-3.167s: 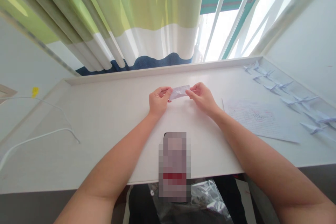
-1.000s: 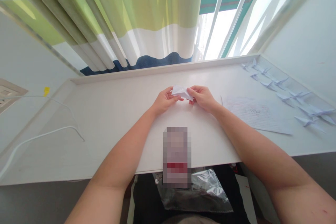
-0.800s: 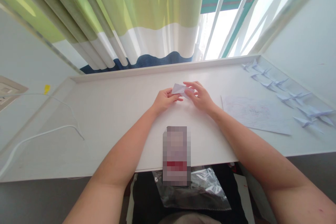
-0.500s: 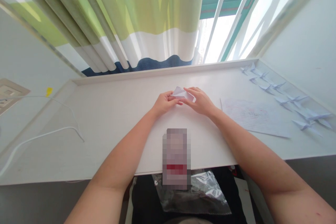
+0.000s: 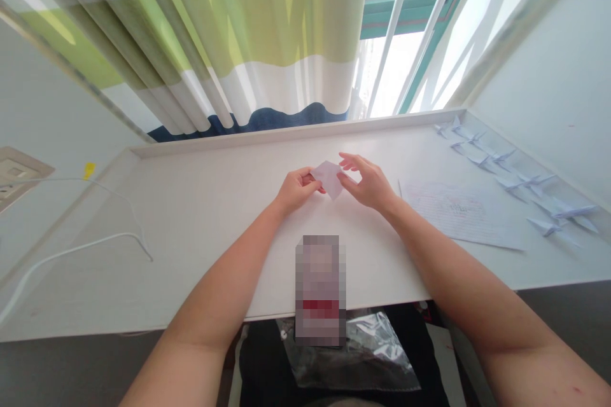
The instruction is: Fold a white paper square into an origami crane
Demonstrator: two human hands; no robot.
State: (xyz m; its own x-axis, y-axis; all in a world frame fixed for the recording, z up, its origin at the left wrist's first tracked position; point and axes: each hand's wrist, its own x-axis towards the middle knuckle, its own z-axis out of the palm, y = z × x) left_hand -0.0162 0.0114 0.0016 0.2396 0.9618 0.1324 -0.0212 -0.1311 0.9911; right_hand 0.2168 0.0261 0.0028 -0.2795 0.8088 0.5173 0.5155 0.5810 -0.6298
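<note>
A small folded piece of white paper (image 5: 328,177), roughly diamond-shaped, is held above the white desk. My left hand (image 5: 300,187) pinches its left corner between thumb and fingers. At the paper's right edge, the thumb of my right hand (image 5: 365,181) touches or nearly touches it. That hand's fingers are spread apart and raised, with a gap between them and the thumb. Over on the right, several folded paper cranes (image 5: 529,184) stand in rows on the desk.
A lined sheet with writing (image 5: 453,210) lies right of my right forearm. A pixelated block (image 5: 319,286) covers something at the desk's front edge. A clear plastic bag (image 5: 377,356) rests on my lap. White cables (image 5: 95,245) cross the left side. A curtain (image 5: 267,25) hangs behind.
The folded paper has turned from a narrow, tilted shape to a flat diamond facing me. My right hand's fingers have opened and lifted away from it, while my left hand keeps its hold.
</note>
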